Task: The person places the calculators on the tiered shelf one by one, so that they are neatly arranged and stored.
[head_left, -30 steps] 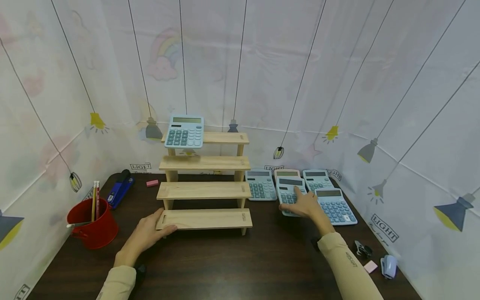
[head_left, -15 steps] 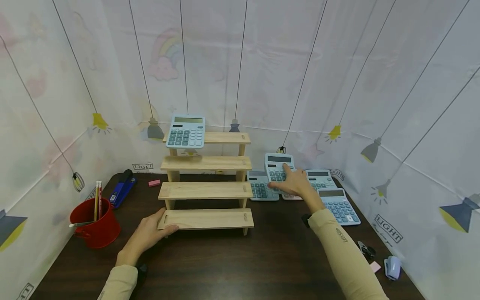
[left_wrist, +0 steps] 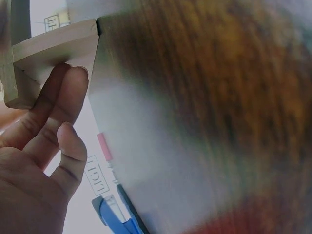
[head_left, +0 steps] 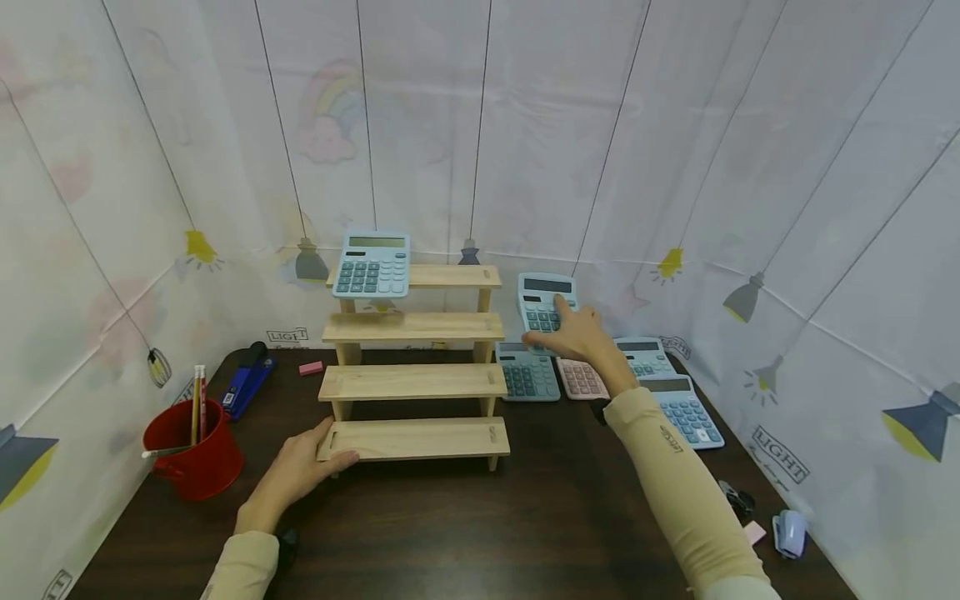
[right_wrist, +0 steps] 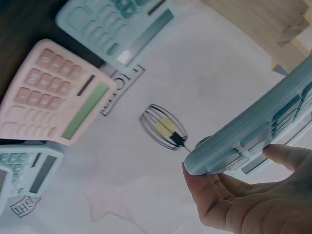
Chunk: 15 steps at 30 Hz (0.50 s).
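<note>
My right hand (head_left: 585,337) holds a light blue calculator (head_left: 542,312) in the air, right of a four-step wooden rack (head_left: 416,382). In the right wrist view, thumb and fingers pinch this calculator (right_wrist: 243,139) by its edges. With my left hand (head_left: 288,479) I grip the left end of the rack's lowest step; the left wrist view has its fingers (left_wrist: 73,95) against the wood. Another light blue calculator (head_left: 372,267) leans on the top step, at the left. Below my right hand lie a pink calculator (head_left: 582,379) and a blue calculator (head_left: 527,372).
Two more blue calculators (head_left: 688,417) lie on the dark table at the right. Nearer are a black clip (head_left: 737,498), a pink eraser (head_left: 754,532) and a small lilac stapler (head_left: 790,533). At left stand a red bucket (head_left: 198,462) with pencils and a blue stapler (head_left: 247,383).
My right hand has lifted the light blue calculator off the group and carried it up and left toward the rack, uncovering the pink calculator. My left hand stays on the lowest step.
</note>
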{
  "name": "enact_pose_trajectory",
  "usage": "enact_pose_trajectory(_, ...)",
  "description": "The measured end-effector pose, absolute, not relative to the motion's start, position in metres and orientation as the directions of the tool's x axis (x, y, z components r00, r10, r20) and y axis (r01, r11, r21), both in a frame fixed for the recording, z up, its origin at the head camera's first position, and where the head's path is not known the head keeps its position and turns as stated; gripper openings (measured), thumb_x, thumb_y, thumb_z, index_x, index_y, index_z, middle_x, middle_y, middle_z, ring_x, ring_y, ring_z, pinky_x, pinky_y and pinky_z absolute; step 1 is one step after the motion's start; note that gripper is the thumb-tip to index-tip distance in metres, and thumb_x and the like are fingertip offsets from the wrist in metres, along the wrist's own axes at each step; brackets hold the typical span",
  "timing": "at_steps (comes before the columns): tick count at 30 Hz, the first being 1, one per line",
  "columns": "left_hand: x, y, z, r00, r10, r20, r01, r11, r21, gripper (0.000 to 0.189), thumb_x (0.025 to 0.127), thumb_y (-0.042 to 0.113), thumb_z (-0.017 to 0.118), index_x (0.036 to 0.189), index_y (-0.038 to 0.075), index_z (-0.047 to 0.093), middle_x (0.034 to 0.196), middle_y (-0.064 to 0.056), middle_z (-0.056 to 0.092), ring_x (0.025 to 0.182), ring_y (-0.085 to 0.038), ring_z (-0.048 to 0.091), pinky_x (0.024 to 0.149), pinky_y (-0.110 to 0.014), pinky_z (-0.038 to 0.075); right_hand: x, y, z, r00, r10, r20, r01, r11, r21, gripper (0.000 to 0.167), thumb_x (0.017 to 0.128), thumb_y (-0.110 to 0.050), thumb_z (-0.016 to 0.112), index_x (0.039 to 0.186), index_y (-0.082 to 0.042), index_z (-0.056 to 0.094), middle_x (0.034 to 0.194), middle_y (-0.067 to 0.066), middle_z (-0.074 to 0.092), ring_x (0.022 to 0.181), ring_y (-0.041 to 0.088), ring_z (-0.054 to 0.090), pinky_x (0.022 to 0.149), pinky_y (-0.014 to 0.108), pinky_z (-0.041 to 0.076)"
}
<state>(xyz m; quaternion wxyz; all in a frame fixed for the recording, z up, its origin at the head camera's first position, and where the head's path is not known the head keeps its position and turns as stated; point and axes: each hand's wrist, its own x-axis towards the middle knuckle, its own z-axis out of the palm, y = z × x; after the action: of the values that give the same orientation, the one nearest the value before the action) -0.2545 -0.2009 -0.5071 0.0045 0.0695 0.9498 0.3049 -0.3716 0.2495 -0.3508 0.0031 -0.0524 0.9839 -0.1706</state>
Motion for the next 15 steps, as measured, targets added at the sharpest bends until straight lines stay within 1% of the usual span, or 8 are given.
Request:
enact_pose_trajectory(2, -0.256, -0.202, -0.507, -0.99, 0.138, 0.037, 0.134, 0.803, 0.581, 0.102, 0.086, 0.065, 0.067, 0.153, -0.005, 0.035, 0.147, -0.032, 0.049, 0.13, -0.046, 0.055, 0.107, -0.061, 0.045, -0.374, 0.247, -0.346, -0.994, -0.109, 0.03, -0.112, 0.935, -0.335, 0.113, 0.082, -0.077, 0.057, 0.163, -0.015, 0.009, 0.156, 0.043, 0.018, 0.143, 0.063, 0.023, 0.104, 0.079, 0.033)
enact_pose_trajectory(8, -0.259, -0.204, -0.51, -0.99, 0.139, 0.036, 0.134, 0.804, 0.579, 0.103, 0.086, 0.067, 0.066, 0.153, -0.005, 0.035, 0.147, -0.032, 0.049, 0.132, -0.047, 0.054, 0.107, -0.061, 0.046, -0.383, 0.235, -0.33, -0.991, -0.118, 0.059, -0.131, 0.931, -0.34, 0.113, 0.082, -0.076, 0.059, 0.163, -0.015, 0.009, 0.158, 0.043, 0.012, 0.146, 0.064, 0.012, 0.106, 0.08, 0.03)
enact_pose_trajectory(15, -0.26, -0.203, -0.513, -0.989, 0.145, 0.037, 0.138, 0.795, 0.591, 0.1, 0.087, 0.064, 0.067, 0.152, -0.006, 0.036, 0.148, -0.032, 0.048, 0.134, -0.047, 0.052, 0.109, -0.061, 0.043, -0.392, 0.218, -0.315, -0.989, -0.133, 0.07, -0.148, 0.938, -0.312, 0.113, 0.081, -0.08, 0.056, 0.164, -0.019, 0.008, 0.16, 0.04, 0.012, 0.148, 0.061, 0.011, 0.107, 0.08, 0.029)
